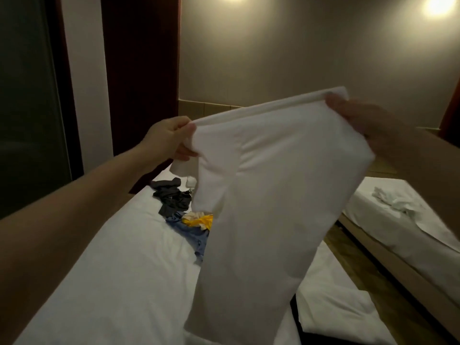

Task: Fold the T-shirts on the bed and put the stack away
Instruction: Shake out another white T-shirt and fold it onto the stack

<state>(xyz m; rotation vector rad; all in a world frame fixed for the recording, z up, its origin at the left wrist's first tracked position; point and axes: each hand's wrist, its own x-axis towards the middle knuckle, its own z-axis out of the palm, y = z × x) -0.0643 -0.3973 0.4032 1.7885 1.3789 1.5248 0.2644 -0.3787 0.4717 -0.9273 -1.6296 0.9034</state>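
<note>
I hold a white T-shirt up in the air over the bed. My left hand pinches its top left corner, and my right hand grips its top right corner. The shirt hangs long and covers the middle of the bed. Behind it lies a loose pile of clothes: a dark grey garment, a blue one and a yellow one.
A second bed with a crumpled white cloth stands to the right across a strip of wooden floor. A dark curtain and a window lie to the left. Something black shows at the bed's lower right.
</note>
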